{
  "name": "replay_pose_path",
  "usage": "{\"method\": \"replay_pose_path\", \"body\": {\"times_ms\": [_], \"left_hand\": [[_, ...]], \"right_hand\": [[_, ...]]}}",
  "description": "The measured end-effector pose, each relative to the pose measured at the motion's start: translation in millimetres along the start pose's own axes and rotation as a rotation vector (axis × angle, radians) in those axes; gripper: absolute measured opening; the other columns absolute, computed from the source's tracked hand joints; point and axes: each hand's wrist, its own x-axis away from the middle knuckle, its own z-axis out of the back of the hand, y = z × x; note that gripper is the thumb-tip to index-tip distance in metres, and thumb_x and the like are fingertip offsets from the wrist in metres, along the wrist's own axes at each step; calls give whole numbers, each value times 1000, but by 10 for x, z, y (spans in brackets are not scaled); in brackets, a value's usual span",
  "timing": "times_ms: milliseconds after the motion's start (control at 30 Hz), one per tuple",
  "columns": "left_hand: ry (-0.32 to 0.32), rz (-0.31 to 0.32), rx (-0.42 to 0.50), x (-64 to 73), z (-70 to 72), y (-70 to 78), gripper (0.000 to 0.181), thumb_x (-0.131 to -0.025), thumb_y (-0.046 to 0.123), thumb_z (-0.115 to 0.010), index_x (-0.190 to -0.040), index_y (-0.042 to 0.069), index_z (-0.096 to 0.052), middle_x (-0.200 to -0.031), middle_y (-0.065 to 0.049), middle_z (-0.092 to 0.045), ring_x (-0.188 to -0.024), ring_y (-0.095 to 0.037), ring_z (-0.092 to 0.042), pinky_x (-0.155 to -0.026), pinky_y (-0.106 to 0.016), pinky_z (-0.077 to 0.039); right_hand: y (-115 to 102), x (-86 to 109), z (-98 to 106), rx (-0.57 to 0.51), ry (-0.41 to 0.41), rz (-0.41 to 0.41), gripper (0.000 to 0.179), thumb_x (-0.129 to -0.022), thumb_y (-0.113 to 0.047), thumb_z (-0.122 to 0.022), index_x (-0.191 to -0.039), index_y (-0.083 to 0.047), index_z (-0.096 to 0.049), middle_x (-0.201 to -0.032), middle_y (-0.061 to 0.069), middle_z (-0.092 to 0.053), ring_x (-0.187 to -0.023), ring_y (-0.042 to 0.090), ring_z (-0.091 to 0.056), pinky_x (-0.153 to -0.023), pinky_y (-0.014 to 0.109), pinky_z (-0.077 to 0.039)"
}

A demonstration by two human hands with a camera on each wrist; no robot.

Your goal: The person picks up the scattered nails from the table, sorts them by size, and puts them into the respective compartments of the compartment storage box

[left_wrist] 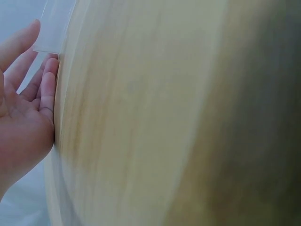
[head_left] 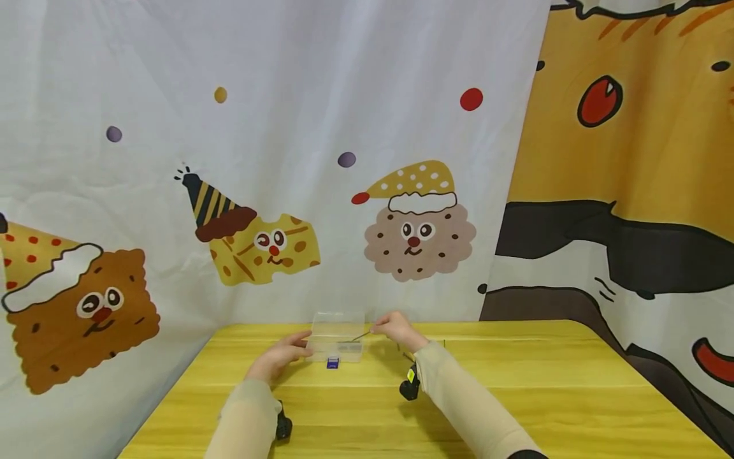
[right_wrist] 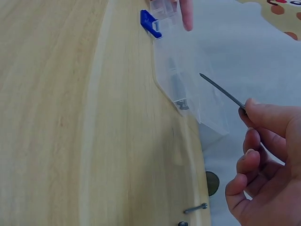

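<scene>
A clear plastic compartment box (head_left: 335, 351) with a blue latch (head_left: 332, 363) stands at the table's far side, its lid (head_left: 338, 324) raised. My left hand (head_left: 281, 356) is at the box's left end, fingers fairly straight and spread beside its wall. In the left wrist view, the fingertips lie right at the corner of the box (left_wrist: 52, 28). Between thumb and forefinger, my right hand (right_wrist: 270, 155) pinches a long dark nail (right_wrist: 221, 90), its pointed end slanting toward the box. Small dark metal pieces (right_wrist: 181, 104) show inside a compartment.
A loose screw (right_wrist: 195, 208) lies on the wooden table (head_left: 516, 395) under the right hand, with another small metal piece (right_wrist: 183, 223) near it. Behind the table hangs a printed cloth (head_left: 275, 127) with cartoon figures.
</scene>
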Motion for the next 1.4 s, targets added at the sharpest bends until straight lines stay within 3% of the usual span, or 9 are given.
{"method": "replay_pose_path", "body": {"times_ms": [267,500,600,800,1067,1400], "left_hand": [[-4,14,9,0,-3,34,65,-90,7,-66,-148,0,-36,-138,-29,-42,-123,-42,-43,-103,-58,-31],[3,20,11,13,-27,31,65,-90,7,-65,-148,0,-36,-136,-27,-43,-122,-42,-43,-104,-58,-29],[10,14,8,18,-36,29,65,-90,6,-65,-148,0,-36,-136,-28,-44,-122,-42,-44,-104,-58,-30],[15,6,-4,18,-25,20,65,-89,6,-66,-148,0,-37,-135,-28,-45,-122,-43,-44,-104,-58,-31],[4,11,6,-3,-33,2,65,-89,5,-66,-148,0,-37,-136,-27,-44,-124,-44,-43,-105,-59,-29],[4,12,4,-43,-18,-34,66,-89,6,-66,-148,0,-38,-136,-28,-44,-122,-41,-44,-102,-57,-32]], "right_hand": [[-80,-98,-63,35,11,23,16,-88,-11,-69,-94,2,-76,-99,13,-71,-97,29,-64,-84,44,-52],[-117,-118,-149,77,-1,60,13,-86,-7,-71,-88,5,-76,-91,14,-72,-77,17,-61,-66,31,-49],[-131,-128,-182,94,-9,70,13,-86,-6,-70,-86,5,-76,-89,14,-72,-72,15,-59,-63,30,-49],[-85,-187,-256,102,-17,81,10,-86,-6,-70,-86,2,-77,-88,12,-72,-81,21,-66,-72,35,-55],[-78,-175,-311,119,-10,43,7,-84,-4,-71,-87,-1,-77,-90,10,-72,-87,25,-65,-75,37,-55],[-69,-172,-220,102,-22,56,13,-86,-4,-68,-94,2,-76,-97,13,-72,-95,30,-65,-80,39,-55]]}}
